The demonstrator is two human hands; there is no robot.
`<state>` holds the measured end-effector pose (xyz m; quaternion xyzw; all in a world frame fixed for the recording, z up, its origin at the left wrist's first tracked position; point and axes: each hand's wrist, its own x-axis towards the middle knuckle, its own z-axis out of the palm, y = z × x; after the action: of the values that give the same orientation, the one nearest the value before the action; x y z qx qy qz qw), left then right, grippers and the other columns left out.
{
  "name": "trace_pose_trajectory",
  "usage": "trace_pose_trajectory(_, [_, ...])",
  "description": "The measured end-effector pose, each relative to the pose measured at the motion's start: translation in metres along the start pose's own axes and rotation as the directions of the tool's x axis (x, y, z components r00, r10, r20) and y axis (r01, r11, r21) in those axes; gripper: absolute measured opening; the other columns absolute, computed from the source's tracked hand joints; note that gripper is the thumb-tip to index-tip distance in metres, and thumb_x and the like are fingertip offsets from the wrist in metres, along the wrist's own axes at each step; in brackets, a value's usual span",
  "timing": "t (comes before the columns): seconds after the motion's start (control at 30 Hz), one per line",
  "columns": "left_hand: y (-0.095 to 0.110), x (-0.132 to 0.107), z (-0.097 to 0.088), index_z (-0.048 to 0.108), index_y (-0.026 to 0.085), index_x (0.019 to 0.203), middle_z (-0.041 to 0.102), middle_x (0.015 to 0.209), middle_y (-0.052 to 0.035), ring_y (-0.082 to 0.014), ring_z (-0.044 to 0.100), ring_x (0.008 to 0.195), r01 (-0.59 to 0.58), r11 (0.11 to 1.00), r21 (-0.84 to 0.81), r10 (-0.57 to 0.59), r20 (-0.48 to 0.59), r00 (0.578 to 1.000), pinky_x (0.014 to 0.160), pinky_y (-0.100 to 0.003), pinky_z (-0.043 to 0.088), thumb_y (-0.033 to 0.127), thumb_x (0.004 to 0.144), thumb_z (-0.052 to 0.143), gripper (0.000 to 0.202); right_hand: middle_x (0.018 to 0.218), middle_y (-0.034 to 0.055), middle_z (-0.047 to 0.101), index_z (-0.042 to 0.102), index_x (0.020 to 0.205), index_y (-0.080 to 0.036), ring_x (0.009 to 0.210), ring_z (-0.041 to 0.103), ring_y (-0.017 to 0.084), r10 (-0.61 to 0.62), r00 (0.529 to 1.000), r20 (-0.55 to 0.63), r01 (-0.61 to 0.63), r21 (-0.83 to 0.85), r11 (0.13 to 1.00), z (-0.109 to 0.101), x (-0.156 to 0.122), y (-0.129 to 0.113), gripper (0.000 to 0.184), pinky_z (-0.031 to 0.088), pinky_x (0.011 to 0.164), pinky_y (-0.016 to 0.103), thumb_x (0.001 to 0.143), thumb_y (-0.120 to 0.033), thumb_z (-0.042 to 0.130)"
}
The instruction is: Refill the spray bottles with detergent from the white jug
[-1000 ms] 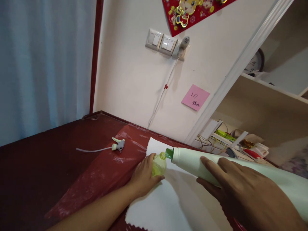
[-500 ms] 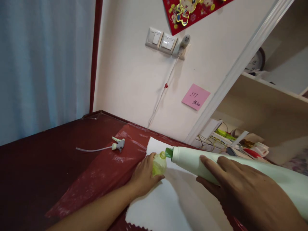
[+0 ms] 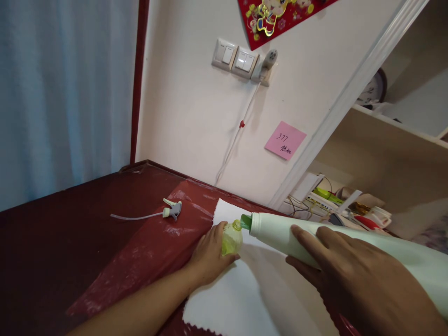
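My left hand is closed around a small translucent yellow-green spray bottle, its neck uncovered. From the right, my right hand grips a large pale green plastic jug, tipped over nearly level. A green spout in the jug's mouth sits right at the small bottle's neck. Whether liquid runs between them I cannot tell. Under the bottle lies a white cloth with a scalloped edge. Left of my left hand, the grey and pale green trigger spray head rests on the table with its clear tube stretched out.
A red plastic sheet covers part of the dark red table. Behind are a white wall with switches, a plugged-in white cord and a pink note. Cluttered shelves stand right, a blue curtain left.
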<state>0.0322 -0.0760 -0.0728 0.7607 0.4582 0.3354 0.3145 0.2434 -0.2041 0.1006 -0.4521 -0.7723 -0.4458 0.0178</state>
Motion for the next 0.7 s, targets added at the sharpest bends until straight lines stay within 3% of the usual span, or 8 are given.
trace_pose_trajectory(0.7, [0.0034, -0.0004, -0.0023, 0.039, 0.013, 0.152, 0.053, 0.154, -0.0224, -0.0382, 0.050, 0.141, 0.001, 1.000, -0.013, -0.001, -0.004, 1.000, 0.119, -0.050, 0.037, 0.038, 0.078, 0.076, 0.087, 0.070, 0.0014, 0.058, 0.057, 0.111, -0.021, 0.050, 0.066, 0.024, -0.024, 1.000, -0.002, 0.024, -0.014, 1.000, -0.0048, 0.0063, 0.0001, 0.032, 0.055, 0.044, 0.039, 0.107, -0.035, 0.028])
